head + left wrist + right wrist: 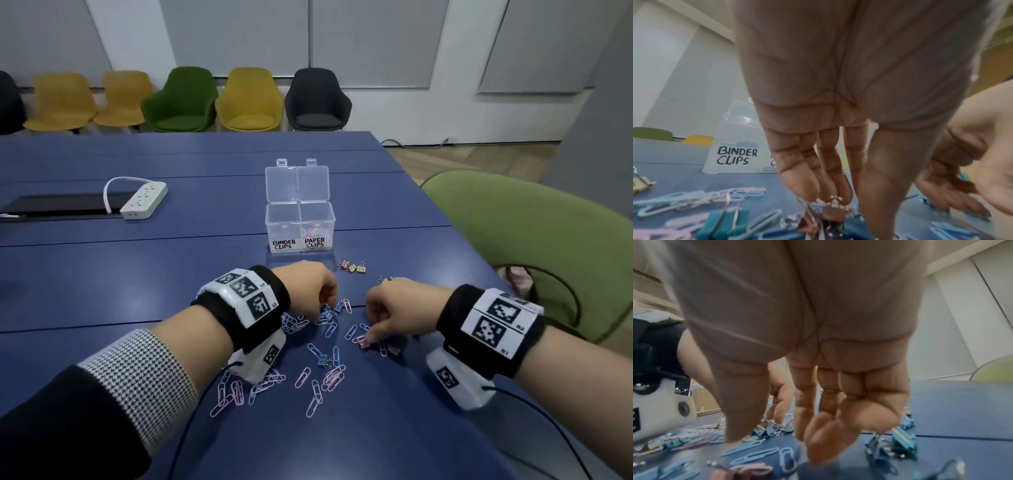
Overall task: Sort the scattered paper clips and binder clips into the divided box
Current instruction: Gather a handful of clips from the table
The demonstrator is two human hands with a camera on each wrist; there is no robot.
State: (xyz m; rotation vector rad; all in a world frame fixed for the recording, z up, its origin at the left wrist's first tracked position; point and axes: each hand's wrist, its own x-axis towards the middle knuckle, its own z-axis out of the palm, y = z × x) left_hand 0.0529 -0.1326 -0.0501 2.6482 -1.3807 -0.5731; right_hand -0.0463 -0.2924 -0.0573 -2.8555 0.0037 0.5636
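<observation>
The clear divided box [299, 226] stands open; its right cell, marked PAPER CLIPS, holds some clips. Pink and blue paper clips [322, 380] and small binder clips [352, 267] lie scattered in front of it. My left hand [318, 291] reaches down into the pile, and its fingertips [807, 190] and thumb close around a pinkish binder clip [833, 211]. My right hand [380, 315] is lowered beside a pink binder clip [364, 341]. Its thumb [740, 418] touches the table by a blue paper clip [748, 444], and its other fingers [822, 443] are curled. Whether it holds anything is hidden.
A white power strip [144, 200] lies on the blue table [171, 274] at the far left. A green chair [534, 246] stands close at the right edge. More chairs line the back wall. Teal binder clips [902, 443] lie right of my right hand.
</observation>
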